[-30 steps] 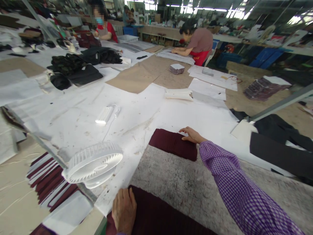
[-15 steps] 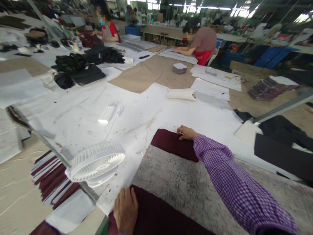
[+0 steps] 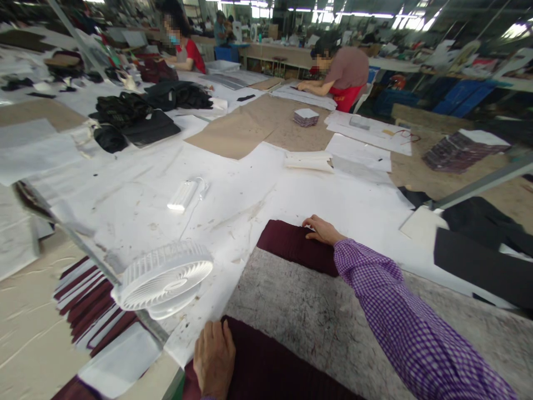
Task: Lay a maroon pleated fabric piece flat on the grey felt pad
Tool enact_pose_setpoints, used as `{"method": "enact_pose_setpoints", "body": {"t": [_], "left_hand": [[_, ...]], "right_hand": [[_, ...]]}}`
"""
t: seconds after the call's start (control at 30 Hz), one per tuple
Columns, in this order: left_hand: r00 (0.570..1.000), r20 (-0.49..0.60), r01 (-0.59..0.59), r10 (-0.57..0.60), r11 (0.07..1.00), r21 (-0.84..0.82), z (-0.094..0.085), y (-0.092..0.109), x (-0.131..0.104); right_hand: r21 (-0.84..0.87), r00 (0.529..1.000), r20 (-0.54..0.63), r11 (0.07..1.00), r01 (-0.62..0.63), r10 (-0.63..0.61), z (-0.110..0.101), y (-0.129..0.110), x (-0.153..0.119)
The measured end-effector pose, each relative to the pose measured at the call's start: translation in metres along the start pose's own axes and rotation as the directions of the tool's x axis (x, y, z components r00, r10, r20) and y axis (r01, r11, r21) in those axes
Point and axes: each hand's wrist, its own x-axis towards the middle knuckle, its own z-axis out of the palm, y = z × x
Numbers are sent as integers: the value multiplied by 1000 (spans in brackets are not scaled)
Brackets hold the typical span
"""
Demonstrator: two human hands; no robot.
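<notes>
Right hand (image 3: 322,230) resettled, maroon fabric (image 3: 293,244) flat

no legible text, label, brand, number or sign appears in the head view. the white round plastic fan (image 3: 163,278), the white rectangular plastic device (image 3: 183,195) and the white paper sheets (image 3: 358,151) on the bench (image 3: 291,128) carry no readable marking. distant signage is blurred.
</notes>
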Motion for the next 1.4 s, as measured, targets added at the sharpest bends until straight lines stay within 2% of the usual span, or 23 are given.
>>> {"method": "enact_pose_setpoints", "body": {"t": [0.1,0.2,0.33,0.5,0.63,0.77,0.9,1.07,1.23,1.4], "left_hand": [[1000,1,-4,4,1000,-2,0,0,0],[1000,1,-4,4,1000,-4,0,0,0],[1000,-3,5,-5,1000,-9,0,1,-1],[1000,-13,12,-12,1000,-20,1,1,0],[1000,-18,15,-16,999,-33,2,0,0],[1000,-15,18,-19,999,-41,2,-1,-1],[1000,-9,19,-19,999,-37,0,0,-1],[1000,-8,9,-9,1000,-27,-2,0,-1],[1000,-9,12,-12,1000,-21,-2,0,-1],[1000,-13,13,-13,1000,-19,0,0,0]], "right_hand": [[-15,998,6,998,57,-57,-4,-4,0],[-35,993,63,994,107,-105,-10,-6,4],[-54,980,157,990,129,-119,-15,-7,14],[-85,969,219,987,136,-115,-17,-5,25],[-121,971,207,982,143,-116,-16,-5,25],[-153,985,134,980,127,-107,-14,-10,10],[-146,996,65,987,65,-56,-5,-15,-9],[-135,992,20,984,-120,124,3,-9,-15],[-101,964,102,967,-235,245,-6,14,-22],[-4,938,204,959,-285,279,-13,39,-42]]}}
